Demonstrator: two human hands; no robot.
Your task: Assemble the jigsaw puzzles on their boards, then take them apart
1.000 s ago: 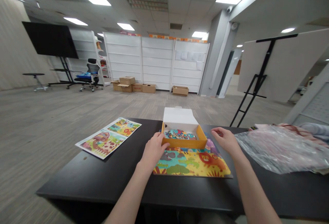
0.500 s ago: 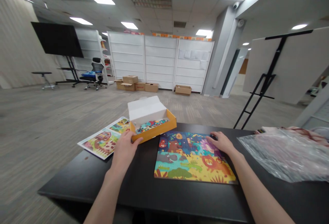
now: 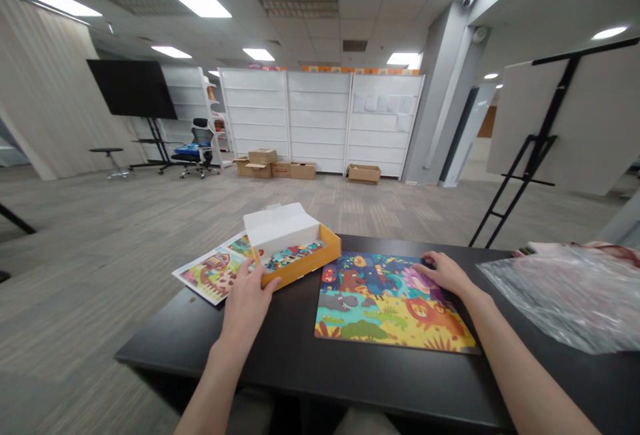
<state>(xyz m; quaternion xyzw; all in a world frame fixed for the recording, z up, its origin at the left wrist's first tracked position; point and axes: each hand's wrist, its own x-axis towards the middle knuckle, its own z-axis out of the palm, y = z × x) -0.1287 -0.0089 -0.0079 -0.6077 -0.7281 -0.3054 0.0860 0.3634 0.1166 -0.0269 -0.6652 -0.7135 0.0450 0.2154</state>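
My left hand (image 3: 249,298) grips the near left corner of an open yellow box (image 3: 303,270), thumb along its front wall and fingers at its side. Its white lid stands raised, and many colourful jigsaw pieces (image 3: 295,255) lie inside. To the right, a jigsaw puzzle (image 3: 390,312) with cartoon animals lies flat on the black table. My right hand (image 3: 447,273) rests at the puzzle's far right edge, fingers curved, with a gap between thumb and index finger. A printed sheet (image 3: 210,275) with a farm picture lies partly beneath the box, beside my left hand.
A clear plastic bag (image 3: 565,302) with pinkish contents lies on the right of the black table (image 3: 280,368). Past the table stand a board on a black easel (image 3: 535,148), cardboard boxes (image 3: 260,163), white shelves (image 3: 320,122), an office chair (image 3: 197,148) and a large screen (image 3: 133,88).
My left hand has drawn the yellow box a little left, over more of the sheet. The right hand stays at the puzzle's far right edge. The whole view has shifted slightly.
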